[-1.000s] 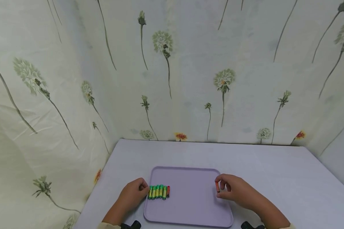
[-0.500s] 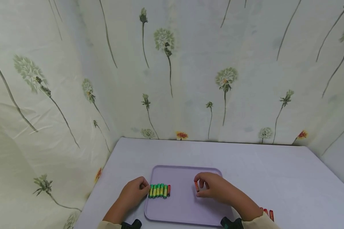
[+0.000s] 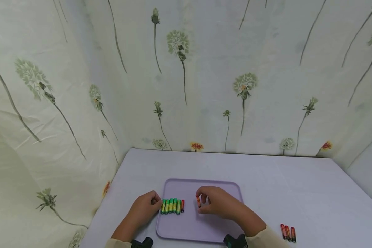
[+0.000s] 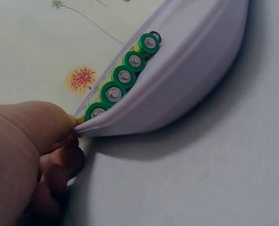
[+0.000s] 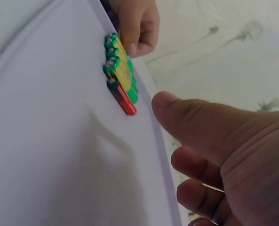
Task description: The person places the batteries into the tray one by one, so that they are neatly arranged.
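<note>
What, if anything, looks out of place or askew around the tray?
Nothing stands out; I see no spill or damage. The green-yellow cylindrical batteries and slim red battery lie neatly side by side on the lilac rectangular tray. The three red cylindrical batteries on the pale table are slightly unevenly spaced.

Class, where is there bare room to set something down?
Free: the table behind the tray; the tray's strip between the green batteries and near rim. Crowded: the tray's left edge, with those batteries, one red battery and the left hand; mid-tray, where the right hand holds another red battery; the table's near right, with three red batteries.
</note>
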The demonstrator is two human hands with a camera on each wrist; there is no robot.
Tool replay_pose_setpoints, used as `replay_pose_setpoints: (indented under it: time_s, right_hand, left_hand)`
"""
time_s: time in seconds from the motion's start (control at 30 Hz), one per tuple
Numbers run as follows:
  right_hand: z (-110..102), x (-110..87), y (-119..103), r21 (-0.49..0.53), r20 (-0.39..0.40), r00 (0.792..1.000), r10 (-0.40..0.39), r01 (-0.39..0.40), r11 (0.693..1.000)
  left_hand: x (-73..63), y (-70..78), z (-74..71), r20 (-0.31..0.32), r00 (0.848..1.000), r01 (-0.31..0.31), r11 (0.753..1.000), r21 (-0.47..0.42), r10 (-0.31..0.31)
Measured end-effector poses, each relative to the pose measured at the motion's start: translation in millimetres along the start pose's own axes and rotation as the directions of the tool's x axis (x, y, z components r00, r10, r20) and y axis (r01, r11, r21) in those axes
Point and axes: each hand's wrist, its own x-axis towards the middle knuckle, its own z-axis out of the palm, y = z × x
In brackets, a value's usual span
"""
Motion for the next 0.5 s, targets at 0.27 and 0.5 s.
replay_pose_setpoints:
  time_s: [0.27, 0.5]
  right_hand:
    - [27, 19.4, -2, -0.052, 0.043, 0.999, -0.019, 0.021, 0.998]
    - [44, 27.1, -4, -0.072, 0.033, 0.998, -0.049, 0.051, 0.996]
  left_hand:
    - [-1.8, 2.1, -1.7, 0.008, 1.000, 0.002, 1.000, -0.015, -0.001]
    - [-1.6, 2.0, -2.7, 0.008, 1.000, -0.006, 1.000, -0.021, 0.006]
